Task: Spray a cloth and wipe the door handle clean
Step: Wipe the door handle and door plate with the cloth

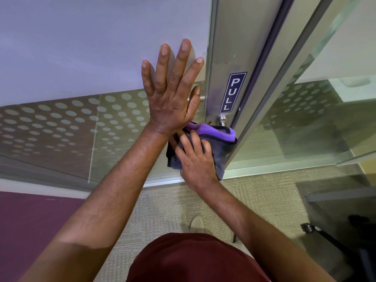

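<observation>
The cloth (215, 137) at centre frame is grey, folded to show a bright purple side with black edging. The sign (232, 92) above it is navy with white letters reading PULL. The glass panel (61, 123) at left carries rows of pale frosted dots. The floor (173, 208) is beige carpet, with a maroon patch at lower left.

Your bare arms, maroon top

You have both forearms bare to the elbow, no rings or watch visible, a dark maroon fabric shirt (195, 259), and one pale beige shoe (197, 223) below.
</observation>
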Available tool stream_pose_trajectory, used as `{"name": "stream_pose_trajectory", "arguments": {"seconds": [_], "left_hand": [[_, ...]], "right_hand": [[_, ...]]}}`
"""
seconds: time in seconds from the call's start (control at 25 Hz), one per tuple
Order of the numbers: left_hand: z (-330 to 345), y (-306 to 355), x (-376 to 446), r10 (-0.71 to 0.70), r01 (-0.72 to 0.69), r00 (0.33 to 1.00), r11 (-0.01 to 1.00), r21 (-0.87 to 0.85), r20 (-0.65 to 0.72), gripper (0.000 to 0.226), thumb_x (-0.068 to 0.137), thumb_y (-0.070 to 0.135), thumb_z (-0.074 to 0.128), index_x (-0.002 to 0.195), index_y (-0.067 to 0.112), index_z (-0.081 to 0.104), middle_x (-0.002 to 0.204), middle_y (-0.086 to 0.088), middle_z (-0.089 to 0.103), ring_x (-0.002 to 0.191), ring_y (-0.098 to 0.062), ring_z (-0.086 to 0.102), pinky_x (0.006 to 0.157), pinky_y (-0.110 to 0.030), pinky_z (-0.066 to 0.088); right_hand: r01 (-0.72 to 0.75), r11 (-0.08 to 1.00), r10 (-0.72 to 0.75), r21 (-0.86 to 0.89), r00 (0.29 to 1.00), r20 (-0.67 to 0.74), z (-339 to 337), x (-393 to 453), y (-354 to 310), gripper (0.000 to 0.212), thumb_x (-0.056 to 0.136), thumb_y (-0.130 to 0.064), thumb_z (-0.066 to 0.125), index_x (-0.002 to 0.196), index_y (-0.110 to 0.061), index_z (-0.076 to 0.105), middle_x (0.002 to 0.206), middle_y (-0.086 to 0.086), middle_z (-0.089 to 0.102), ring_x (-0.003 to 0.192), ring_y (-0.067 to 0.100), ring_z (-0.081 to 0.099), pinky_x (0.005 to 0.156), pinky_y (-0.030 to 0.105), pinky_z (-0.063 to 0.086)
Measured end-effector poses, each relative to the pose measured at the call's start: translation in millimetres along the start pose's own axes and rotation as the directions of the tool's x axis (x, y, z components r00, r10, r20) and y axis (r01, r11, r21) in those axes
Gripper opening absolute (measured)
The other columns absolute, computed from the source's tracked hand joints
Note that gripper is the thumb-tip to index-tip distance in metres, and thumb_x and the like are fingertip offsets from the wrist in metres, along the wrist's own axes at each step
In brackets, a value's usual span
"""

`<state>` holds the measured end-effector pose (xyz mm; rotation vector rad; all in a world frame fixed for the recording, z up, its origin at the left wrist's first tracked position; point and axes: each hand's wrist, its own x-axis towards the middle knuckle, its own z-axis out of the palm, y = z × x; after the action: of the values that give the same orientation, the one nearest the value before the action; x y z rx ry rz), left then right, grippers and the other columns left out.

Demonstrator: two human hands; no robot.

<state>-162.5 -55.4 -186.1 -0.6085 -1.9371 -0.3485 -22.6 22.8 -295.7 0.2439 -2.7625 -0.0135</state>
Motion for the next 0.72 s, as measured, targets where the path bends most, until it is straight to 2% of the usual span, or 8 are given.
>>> {"name": "stream_pose_trajectory", "arguments": {"seconds": [0.08, 0.2, 0.32, 0.4, 0.48, 0.56, 0.6, 0.72], "left_hand": [[0.1, 0.0, 0.0, -0.002, 0.002, 1.000, 1.000, 0.001, 0.007, 0.055, 0.103, 0.031, 0.057, 0.154, 0.023, 0.041, 0.164, -0.010, 0.034, 0.163, -0.017, -0.010, 0.130, -0.050, -0.008], [-0.2, -0.7, 1.1, 0.005, -0.005, 1.000, 1.000, 0.002, 0.001, 0.055, 0.103, 0.031, 0.057, 0.154, 0.022, 0.042, 0.168, -0.005, 0.034, 0.163, -0.017, -0.010, 0.130, -0.050, -0.007], [-1.6, -0.3, 0.3, 0.004, -0.004, 1.000, 1.000, 0.002, 0.016, 0.055, 0.103, 0.031, 0.057, 0.154, 0.022, 0.041, 0.164, -0.011, 0.034, 0.162, -0.016, -0.011, 0.130, -0.050, -0.008], [-1.9, -0.1, -0.5, 0.007, -0.007, 1.000, 1.000, 0.003, 0.018, 0.055, 0.103, 0.030, 0.059, 0.154, 0.022, 0.042, 0.161, -0.012, 0.035, 0.162, -0.017, -0.011, 0.129, -0.050, -0.007], [-2.0, -0.4, -0.4, 0.021, -0.021, 1.000, 1.000, 0.011, 0.016, 0.056, 0.102, 0.031, 0.060, 0.154, 0.022, 0.042, 0.161, -0.011, 0.036, 0.163, -0.017, -0.010, 0.130, -0.050, -0.007], [-1.7, -1.5, -0.8, 0.028, -0.028, 0.999, 0.999, 0.016, 0.018, 0.057, 0.101, 0.031, 0.060, 0.154, 0.022, 0.042, 0.161, -0.010, 0.035, 0.162, -0.017, -0.011, 0.130, -0.050, -0.008], [-1.0, -1.5, -0.9, 0.027, -0.027, 1.000, 0.999, 0.019, 0.016, 0.057, 0.101, 0.031, 0.061, 0.154, 0.022, 0.042, 0.160, -0.010, 0.035, 0.162, -0.017, -0.011, 0.130, -0.049, -0.008], [1.3, -1.1, -1.2, 0.017, -0.017, 1.000, 1.000, 0.025, 0.006, 0.057, 0.101, 0.031, 0.061, 0.154, 0.022, 0.042, 0.160, -0.010, 0.036, 0.162, -0.017, -0.011, 0.130, -0.049, -0.008]], "right_hand": [[0.003, 0.999, -0.002, -0.035, 1.000, 0.027, -2.2, 8.7, 1.6, 0.082, 0.083, -0.023, 0.053, 0.162, -0.024, 0.031, 0.166, 0.004, 0.028, 0.141, 0.033, 0.041, 0.112, 0.047, 0.029], [0.003, 0.998, 0.000, -0.069, 0.999, 0.049, -1.8, 10.2, 3.6, 0.086, 0.081, -0.026, 0.056, 0.163, -0.025, 0.031, 0.162, 0.005, 0.032, 0.137, 0.032, 0.042, 0.112, 0.047, 0.028], [0.045, 0.996, -0.049, -0.073, 0.998, -0.046, 4.8, 2.6, 11.5, 0.079, 0.087, -0.018, 0.046, 0.164, -0.028, 0.031, 0.163, 0.002, 0.032, 0.139, 0.029, 0.042, 0.113, 0.044, 0.029], [0.103, 0.987, -0.121, -0.123, 0.983, -0.142, 15.9, -9.3, 29.8, 0.075, 0.095, -0.010, 0.041, 0.165, -0.033, 0.029, 0.169, -0.003, 0.029, 0.149, 0.025, 0.039, 0.116, 0.042, 0.028], [0.126, 0.972, -0.168, -0.198, 0.963, -0.211, 25.9, -27.5, 57.2, 0.080, 0.096, -0.015, 0.056, 0.166, -0.037, 0.022, 0.174, -0.005, 0.021, 0.159, 0.023, 0.025, 0.120, 0.041, 0.023], [0.110, 0.981, -0.141, -0.158, 0.969, -0.203, 32.7, -43.9, 76.5, 0.105, 0.084, -0.021, 0.077, 0.167, -0.036, 0.015, 0.173, -0.003, 0.016, 0.164, 0.023, 0.008, 0.122, 0.043, 0.020], [0.095, 0.988, -0.118, -0.124, 0.975, -0.190, 33.3, -48.7, 79.4, 0.113, 0.078, -0.022, 0.081, 0.167, -0.034, 0.013, 0.172, -0.002, 0.016, 0.164, 0.025, 0.003, 0.122, 0.046, 0.020], [0.027, 0.997, -0.037, -0.069, 0.987, -0.154, 30.3, -42.7, 61.6, 0.115, 0.072, -0.024, 0.079, 0.167, -0.034, 0.015, 0.170, 0.001, 0.017, 0.161, 0.034, 0.011, 0.120, 0.053, 0.021]]}}
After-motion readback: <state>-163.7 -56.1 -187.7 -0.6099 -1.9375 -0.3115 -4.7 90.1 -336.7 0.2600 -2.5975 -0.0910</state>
